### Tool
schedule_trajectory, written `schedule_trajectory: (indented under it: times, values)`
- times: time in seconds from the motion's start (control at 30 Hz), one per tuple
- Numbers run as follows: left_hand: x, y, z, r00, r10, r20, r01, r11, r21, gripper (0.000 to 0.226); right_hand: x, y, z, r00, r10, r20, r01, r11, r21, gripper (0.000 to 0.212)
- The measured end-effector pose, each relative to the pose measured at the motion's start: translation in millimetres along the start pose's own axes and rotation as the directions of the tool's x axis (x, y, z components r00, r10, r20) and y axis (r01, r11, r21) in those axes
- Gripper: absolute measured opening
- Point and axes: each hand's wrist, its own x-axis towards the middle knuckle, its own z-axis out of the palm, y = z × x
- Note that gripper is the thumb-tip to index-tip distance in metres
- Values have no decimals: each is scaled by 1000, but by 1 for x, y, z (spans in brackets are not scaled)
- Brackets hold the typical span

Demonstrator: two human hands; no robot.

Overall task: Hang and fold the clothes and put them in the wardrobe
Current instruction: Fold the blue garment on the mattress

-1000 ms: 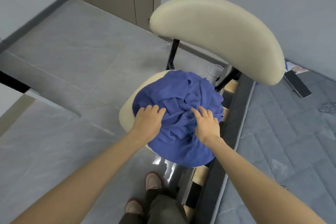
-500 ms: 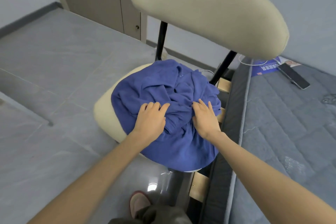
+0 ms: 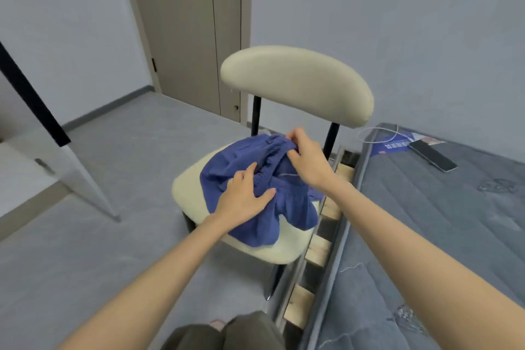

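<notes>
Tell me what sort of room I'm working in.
Probably a bedroom: a bare mattress on a slatted bed frame, a closed door behind, and a padded chair holding the blue garment.

A cream padded chair (image 3: 188, 193) stands on the grey floor (image 3: 113, 236), just beside the bed. On its seat lies a crumpled blue garment (image 3: 221, 167), covering much of the cushion and leaving bare the left edge and the near corner. To the right, a grey quilted mattress (image 3: 426, 221) rests on a frame of wooden slats (image 3: 318, 247). At its far end lie a dark phone (image 3: 433, 155), a blue leaflet (image 3: 393, 146) just beside it, and a white cable (image 3: 377, 133) looping over the leaflet.
</notes>
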Motion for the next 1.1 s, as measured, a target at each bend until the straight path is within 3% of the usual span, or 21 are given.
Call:
schedule_trajectory:
  times: [0.13, 0.23, 0.33, 0.43, 0.53, 0.6, 0.7, 0.8, 0.9, 1.1]
  values:
    - [-14, 52, -26, 991, -20, -130, -8, 977, -212, 53, -17, -50, -48, 986, -153, -69, 157, 986, 56, 11]
    - [-25, 83, -46, 957, 58, -284, -91, 990, -108, 10, -33, -76, -77, 968, -206, -142, 219, 972, 81, 12]
    - [-37, 105, -70, 919, 76, -388, -85, 996, -6, 6, -47, -87, -100, 966, -216, -139, 221, 975, 26, 10]
    - [-51, 121, -93, 897, 14, -442, -62, 994, -94, 8, -60, -91, -111, 977, -192, -93, 191, 981, -18, 14]
    - [-72, 133, -113, 868, 50, -493, -127, 984, -124, 14, -77, -98, -109, 982, -188, -31, 188, 982, -22, 19]
    - [-84, 136, -127, 841, 66, -538, -152, 981, -118, 21, -88, -101, -105, 973, -229, -10, 226, 966, -129, 23]
    - [-100, 129, -148, 782, 132, -610, -114, 991, 69, 17, -105, -100, -102, 961, -268, -63, 239, 926, -291, 20]
    - [-114, 109, -169, 758, 97, -645, 14, 986, 166, 23, -115, -107, -100, 949, -286, -129, 218, 897, -385, 11]
    - [-130, 87, -186, 764, 18, -645, 117, 979, 167, 26, -115, -128, -101, 972, -216, -89, 175, 924, -339, 18]
    - [-162, 43, -235, 658, -83, -748, 252, 961, 114, 25, -90, -178, -78, 987, -146, -72, 134, 978, -158, 18]
